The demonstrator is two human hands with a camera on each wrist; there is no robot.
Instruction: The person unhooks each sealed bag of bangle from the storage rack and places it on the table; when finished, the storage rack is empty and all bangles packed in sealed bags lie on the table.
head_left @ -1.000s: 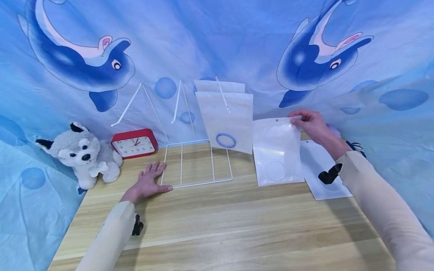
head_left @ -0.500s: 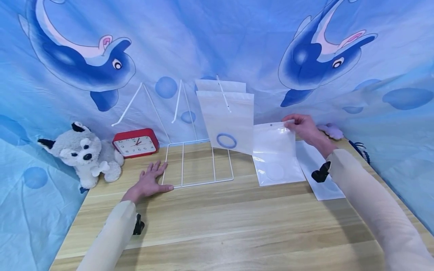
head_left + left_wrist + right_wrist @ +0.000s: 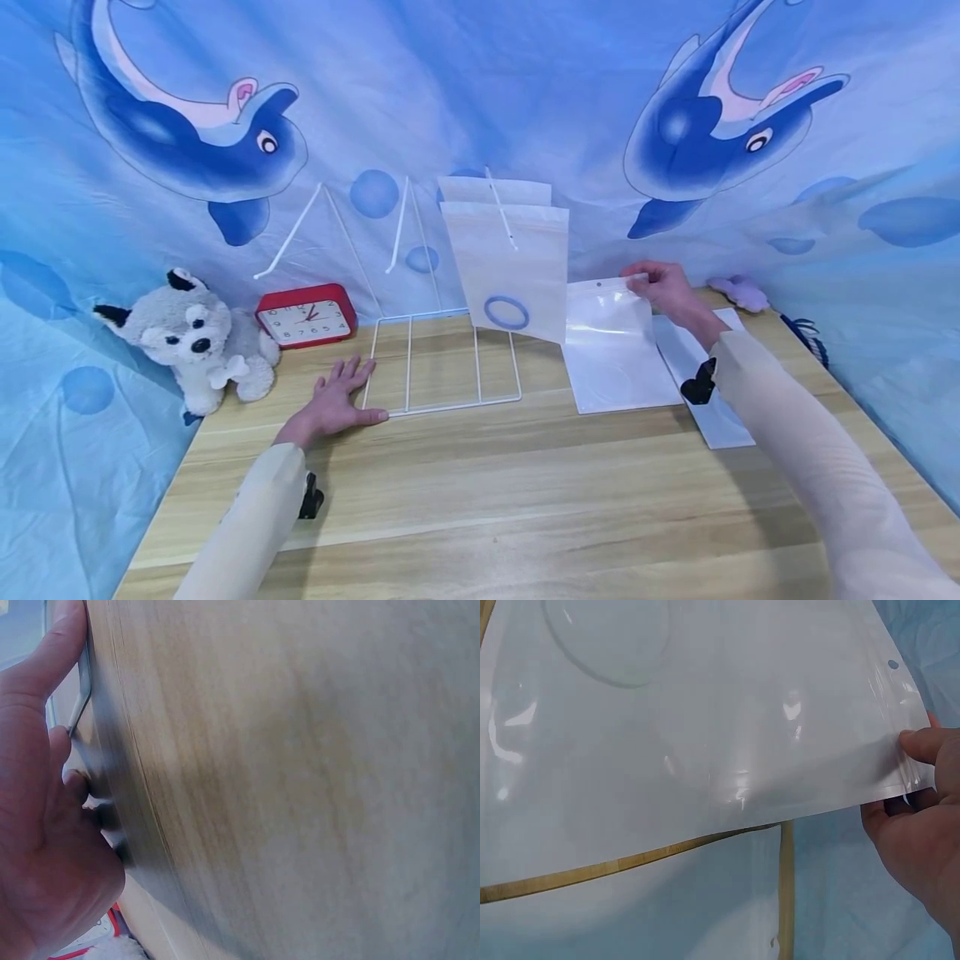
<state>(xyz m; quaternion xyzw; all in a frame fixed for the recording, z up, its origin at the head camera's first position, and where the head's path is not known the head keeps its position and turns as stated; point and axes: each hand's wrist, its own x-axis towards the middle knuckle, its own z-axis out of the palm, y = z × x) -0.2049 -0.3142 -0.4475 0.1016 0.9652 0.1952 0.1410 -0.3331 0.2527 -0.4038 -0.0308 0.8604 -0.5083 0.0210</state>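
Hands at the bagging step: a white pouch point(image 3: 617, 350) is pinched at its top corner by the right hand point(image 3: 660, 287), lower edge on the tabletop point(image 3: 480, 492), while the flat, open left hand point(image 3: 333, 404) steadies the wire rack point(image 3: 442, 362); lifting onto the rack probably follows.

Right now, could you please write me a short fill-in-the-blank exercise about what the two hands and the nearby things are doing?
1. The right hand pinches the top corner of a clear plastic ____.
2. The left hand rests flat beside the white wire ____.
3. The alarm clock is ____ in colour.

Missing words: bag; rack; red
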